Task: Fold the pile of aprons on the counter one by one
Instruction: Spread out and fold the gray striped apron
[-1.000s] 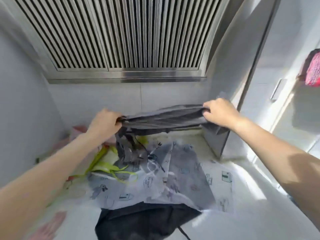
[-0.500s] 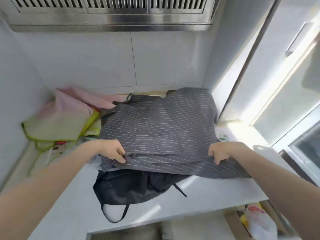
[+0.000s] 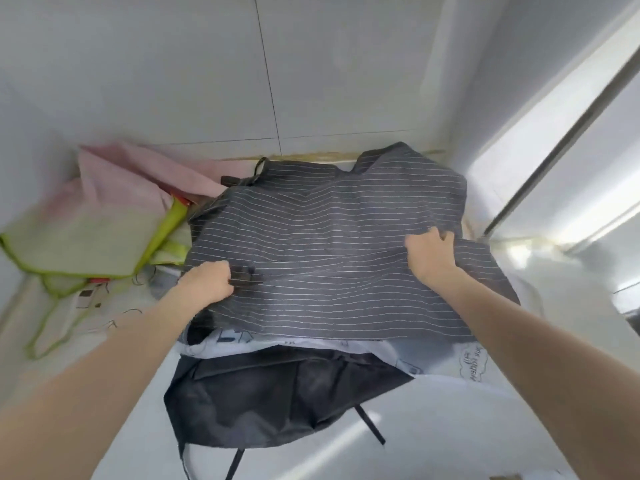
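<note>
On top of the pile, spread across the white counter (image 3: pixel 450 427) up to the tiled back wall (image 3: pixel 207 81): grey striped apron (image 3: pixel 329 237), thin white stripes running side to side, far edge near the wall, near edge draped over the layers beneath. At its left edge, left hand (image 3: pixel 207 282), fingers curled and pinching a dark strap or fold of the striped cloth. Toward its right side, right hand (image 3: pixel 431 251), fingers curled into the fabric, bunching a small ridge of cloth; fingertips partly buried, so exact grip hard to tell. Directly under the striped apron, white printed apron (image 3: pixel 467 362) with small blue drawings, peeking out along the near edge and at the right. Below that, nearest the viewer, black apron (image 3: pixel 277 403), crumpled, with dark straps trailing toward the counter's front edge. Off to the left, against the corner, pink apron (image 3: pixel 131 181) heaped beside a pale green apron (image 3: pixel 79 244) with bright lime trim, its lime strap looping over the counter. At the right, bright window frame (image 3: pixel 554 150).
</note>
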Tool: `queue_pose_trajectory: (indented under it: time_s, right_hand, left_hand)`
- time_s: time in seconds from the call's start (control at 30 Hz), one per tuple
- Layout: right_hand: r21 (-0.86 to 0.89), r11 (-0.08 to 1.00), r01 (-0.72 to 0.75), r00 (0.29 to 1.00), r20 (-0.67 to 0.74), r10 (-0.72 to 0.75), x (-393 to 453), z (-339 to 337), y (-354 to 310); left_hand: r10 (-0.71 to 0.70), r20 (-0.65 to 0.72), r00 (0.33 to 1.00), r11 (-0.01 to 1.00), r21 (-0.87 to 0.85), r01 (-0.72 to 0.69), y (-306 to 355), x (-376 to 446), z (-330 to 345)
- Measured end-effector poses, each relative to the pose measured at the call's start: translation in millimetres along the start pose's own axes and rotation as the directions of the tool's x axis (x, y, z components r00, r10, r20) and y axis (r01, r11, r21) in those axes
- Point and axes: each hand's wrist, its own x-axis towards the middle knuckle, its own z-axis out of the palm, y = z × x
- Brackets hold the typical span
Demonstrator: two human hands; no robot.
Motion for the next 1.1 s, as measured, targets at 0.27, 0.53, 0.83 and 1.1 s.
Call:
queue_pose_trajectory:
  time_s: [0.27,0.53,0.83,1.1]
  right_hand:
    - [0.041,0.998,0.044,0.989,-0.145,-0.038,10,18,17]
    - [0.373,0.751,-0.544,0.806,0.48,0.346,-48,35,107]
    - [0.542,0.443,-0.714,0.695,0.469,0.545,-85,59,81]
    - [0.618,0.72,-0.315,0.922,0.019,0.387,-68,1,38]
  left_hand:
    - [0.573,0.237,0.784,0.817,-0.094,-0.569,99,-32,26]
    - [0.44,0.41,0.799,0.815,0.191,-0.547,100,-23,48]
    - [0.497,0.238,0.835,0.856,0.022,-0.516,50,-45,47]
    - [0.409,0.113,0.905,0.912,-0.081,-0.402,25,-56,33]
